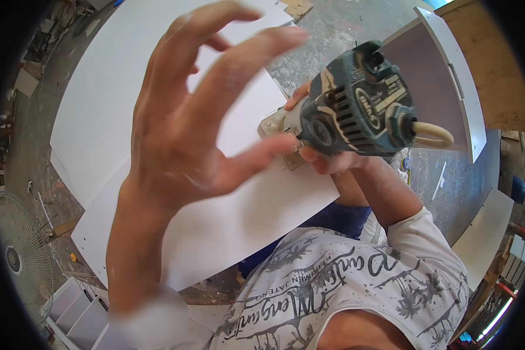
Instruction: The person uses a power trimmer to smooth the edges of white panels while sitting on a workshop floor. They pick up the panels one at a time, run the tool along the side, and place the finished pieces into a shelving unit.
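Note:
My right hand [324, 157] grips a worn blue-green trim router [356, 102], held up close to the camera with its clear square base [280, 137] toward the white panel [227, 216] below. My left hand [198, 122] is raised beside the tool with its fingers spread and empty. Its thumb tip reaches toward the router's base. The motion blurs the fingertips. A beige cord loop [431, 135] sticks out of the router's top end.
A second white board [99, 99] lies under the panel on the dusty concrete floor [332, 35]. A board with a white edge [455, 76] leans at the upper right. A floor fan [17, 245] and white shelf parts [76, 309] sit at the lower left.

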Motion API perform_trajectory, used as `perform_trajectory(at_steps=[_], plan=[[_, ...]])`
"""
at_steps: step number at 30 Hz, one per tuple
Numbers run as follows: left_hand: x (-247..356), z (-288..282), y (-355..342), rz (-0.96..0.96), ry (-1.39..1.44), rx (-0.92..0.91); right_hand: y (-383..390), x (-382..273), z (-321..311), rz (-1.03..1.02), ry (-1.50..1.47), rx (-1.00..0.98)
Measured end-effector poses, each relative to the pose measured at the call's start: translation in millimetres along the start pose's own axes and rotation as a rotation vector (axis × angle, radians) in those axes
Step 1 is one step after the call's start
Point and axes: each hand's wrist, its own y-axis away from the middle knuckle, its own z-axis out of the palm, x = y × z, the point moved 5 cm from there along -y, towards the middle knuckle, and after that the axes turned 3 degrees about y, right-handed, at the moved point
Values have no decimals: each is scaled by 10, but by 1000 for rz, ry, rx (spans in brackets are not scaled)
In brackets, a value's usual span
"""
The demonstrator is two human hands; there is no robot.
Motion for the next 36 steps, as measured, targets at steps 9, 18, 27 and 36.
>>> perform_trajectory(at_steps=[9,18,27,36], plan=[[3,-52,-391,245,-21,-75,92,56,78,102,-35,-115],[-177,62,-503,304,-2,-88,70,41,22,91,-59,-91],[-261,136,-388,379,-25,-67,71,167,35,108,-186,-5],[-322,-39,89,86,-27,-1,102,257,-17,123,-113,77]])
